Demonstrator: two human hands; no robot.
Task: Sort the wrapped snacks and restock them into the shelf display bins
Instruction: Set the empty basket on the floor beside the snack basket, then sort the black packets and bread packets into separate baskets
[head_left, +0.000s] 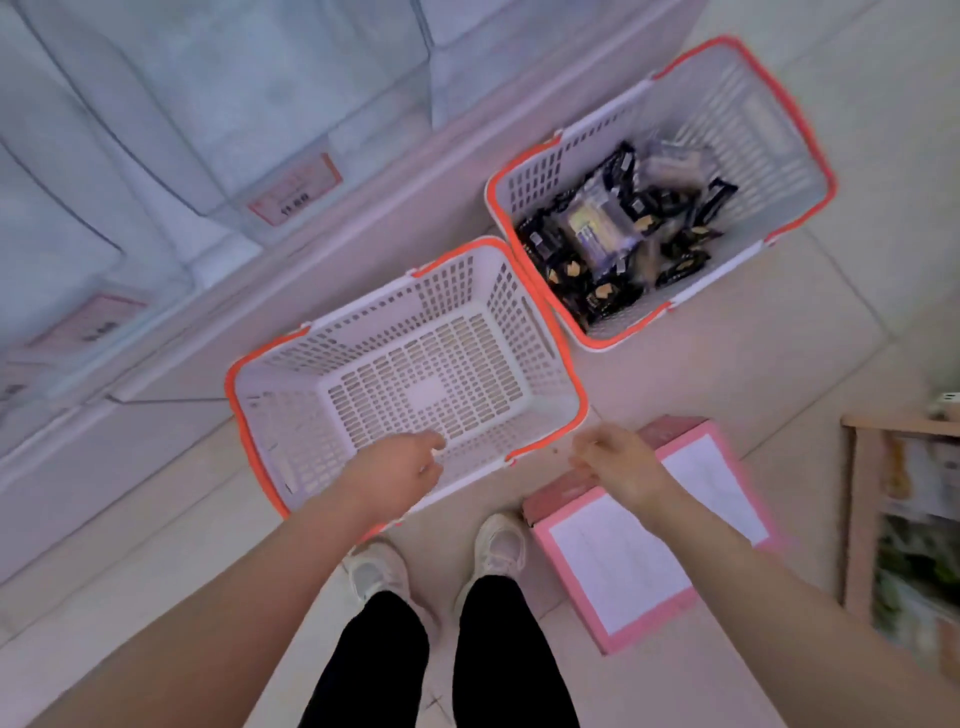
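Two bare arms reaching down, left hand (402, 465) above near basket (270, 452), grip loose, right hand (615, 462) loosely curled, holding nothing.

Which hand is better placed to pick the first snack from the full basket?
Probably the right hand: the basket holding the wrapped snacks sits on its side. The left hand hangs over the empty basket.

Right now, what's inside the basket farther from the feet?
The far basket holds a heap of wrapped snacks: many black packets and a few clear ones showing pale bars. The heap covers part of the basket floor, so anything buried beneath cannot be seen.
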